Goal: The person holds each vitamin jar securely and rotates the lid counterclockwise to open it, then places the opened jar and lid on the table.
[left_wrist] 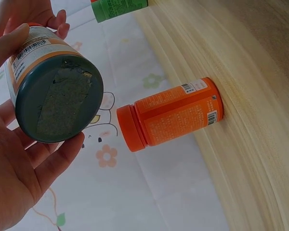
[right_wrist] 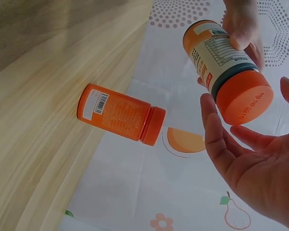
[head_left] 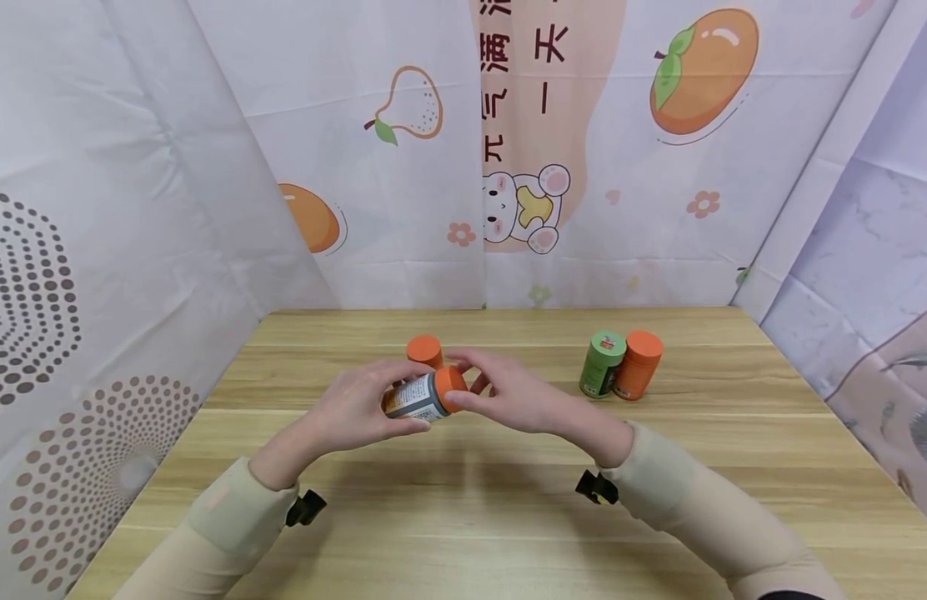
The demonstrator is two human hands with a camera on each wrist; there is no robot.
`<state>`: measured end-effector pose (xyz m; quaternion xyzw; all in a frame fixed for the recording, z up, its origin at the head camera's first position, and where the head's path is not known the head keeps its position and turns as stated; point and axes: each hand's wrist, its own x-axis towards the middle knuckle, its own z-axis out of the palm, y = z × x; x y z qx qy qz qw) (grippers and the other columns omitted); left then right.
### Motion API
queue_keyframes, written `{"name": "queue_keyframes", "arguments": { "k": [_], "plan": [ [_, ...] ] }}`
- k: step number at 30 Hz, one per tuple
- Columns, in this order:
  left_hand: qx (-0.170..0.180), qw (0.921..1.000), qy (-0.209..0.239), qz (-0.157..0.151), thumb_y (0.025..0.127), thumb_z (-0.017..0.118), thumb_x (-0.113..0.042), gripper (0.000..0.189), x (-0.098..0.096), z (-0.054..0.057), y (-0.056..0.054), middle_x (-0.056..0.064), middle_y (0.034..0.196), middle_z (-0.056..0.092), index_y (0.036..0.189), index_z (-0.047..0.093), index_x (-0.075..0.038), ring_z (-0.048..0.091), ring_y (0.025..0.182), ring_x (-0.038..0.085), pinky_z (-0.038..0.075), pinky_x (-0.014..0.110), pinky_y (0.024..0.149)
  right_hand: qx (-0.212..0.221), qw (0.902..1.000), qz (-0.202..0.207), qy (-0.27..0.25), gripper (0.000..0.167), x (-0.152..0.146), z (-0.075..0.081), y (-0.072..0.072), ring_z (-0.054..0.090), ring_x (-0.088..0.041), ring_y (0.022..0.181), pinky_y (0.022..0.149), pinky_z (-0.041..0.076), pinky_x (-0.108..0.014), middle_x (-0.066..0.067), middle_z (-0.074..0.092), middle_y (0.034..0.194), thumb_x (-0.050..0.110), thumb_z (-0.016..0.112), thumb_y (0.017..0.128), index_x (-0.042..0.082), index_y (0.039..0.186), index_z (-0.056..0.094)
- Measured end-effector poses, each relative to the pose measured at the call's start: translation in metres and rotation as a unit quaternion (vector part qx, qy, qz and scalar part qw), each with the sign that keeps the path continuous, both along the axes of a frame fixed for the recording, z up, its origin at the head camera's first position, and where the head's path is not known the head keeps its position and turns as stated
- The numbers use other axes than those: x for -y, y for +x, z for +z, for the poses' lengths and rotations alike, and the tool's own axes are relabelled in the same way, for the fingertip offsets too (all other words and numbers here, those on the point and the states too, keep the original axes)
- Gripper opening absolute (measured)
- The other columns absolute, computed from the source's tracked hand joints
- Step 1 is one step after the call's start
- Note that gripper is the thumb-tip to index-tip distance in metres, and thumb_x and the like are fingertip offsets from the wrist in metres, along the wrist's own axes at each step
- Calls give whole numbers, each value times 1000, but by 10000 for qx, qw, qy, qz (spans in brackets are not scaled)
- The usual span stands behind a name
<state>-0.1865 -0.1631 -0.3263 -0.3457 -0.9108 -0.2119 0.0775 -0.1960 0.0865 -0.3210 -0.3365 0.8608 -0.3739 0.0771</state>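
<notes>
My left hand (head_left: 358,406) grips a bottle (head_left: 414,398) with a dark base, a white-and-orange printed label and an orange cap (right_wrist: 245,98). It is held tilted above the table, its cap toward the right; the base faces the left wrist view. Around the cap, my right hand (right_wrist: 260,163) has its fingers spread and loosely bent, with gaps showing between palm and cap. Whether a fingertip touches the cap I cannot tell. Just behind the held bottle stands an orange bottle (left_wrist: 176,115) with an orange lid, partly hidden in the head view.
On the right of the wooden table (head_left: 463,533), a green bottle (head_left: 603,365) and another orange bottle (head_left: 639,365) stand side by side. A white printed curtain (head_left: 418,208) hangs behind the table's back edge.
</notes>
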Motion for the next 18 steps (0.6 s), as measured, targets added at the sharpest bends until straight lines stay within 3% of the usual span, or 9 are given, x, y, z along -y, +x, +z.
{"name": "queue_keyframes", "arguments": {
  "k": [9, 18],
  "plan": [
    [1, 10000, 0, -7, 75, 83, -43, 59, 0, -1, 0, -10, 102, 62, 126, 61, -23, 55, 83, 7, 47, 28, 66, -200, 9994, 151, -220, 48, 0, -4, 0, 61, -8, 85, 70, 53, -28, 5, 60, 109, 32, 69, 92, 14, 132, 51],
    [24, 10000, 26, 10, 75, 83, -43, 59, 0, -1, 0, -11, 102, 61, 126, 61, -24, 54, 83, 8, 47, 29, 66, -407, 9981, 257, -386, 48, 0, -4, 0, 61, -9, 90, 72, 53, -30, 4, 60, 113, 23, 74, 88, 13, 130, 52]
  ]
}}
